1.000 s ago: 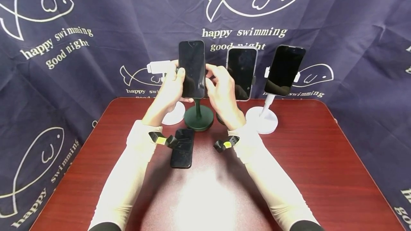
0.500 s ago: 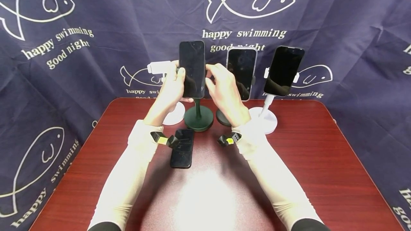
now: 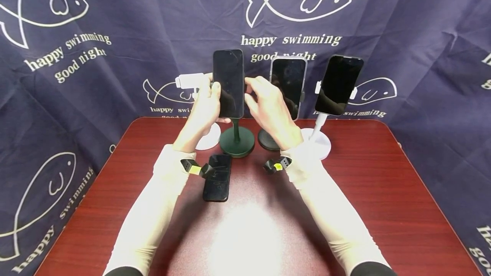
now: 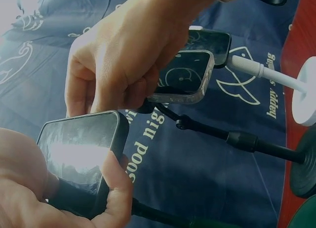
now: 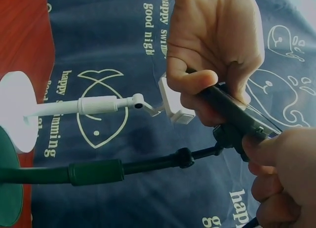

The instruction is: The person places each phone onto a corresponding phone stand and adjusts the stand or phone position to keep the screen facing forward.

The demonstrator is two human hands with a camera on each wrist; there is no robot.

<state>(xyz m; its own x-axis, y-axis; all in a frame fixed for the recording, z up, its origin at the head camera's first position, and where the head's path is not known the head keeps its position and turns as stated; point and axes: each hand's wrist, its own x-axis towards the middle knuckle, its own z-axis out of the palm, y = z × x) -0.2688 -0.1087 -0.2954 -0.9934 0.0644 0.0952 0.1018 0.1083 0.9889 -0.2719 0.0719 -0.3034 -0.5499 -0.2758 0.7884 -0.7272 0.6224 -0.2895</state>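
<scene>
Around the phone (image 3: 229, 81), left fingers (image 4: 118, 181) curl.

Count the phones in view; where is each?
4. A black phone held by the left hand at the green stand; a clear-cased phone on the black stand; a tilted phone on the rightmost white stand; a flat phone on the table. No others show.

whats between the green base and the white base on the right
The black base: plain in the left wrist view, partly behind the right wrist in the head view.
</scene>
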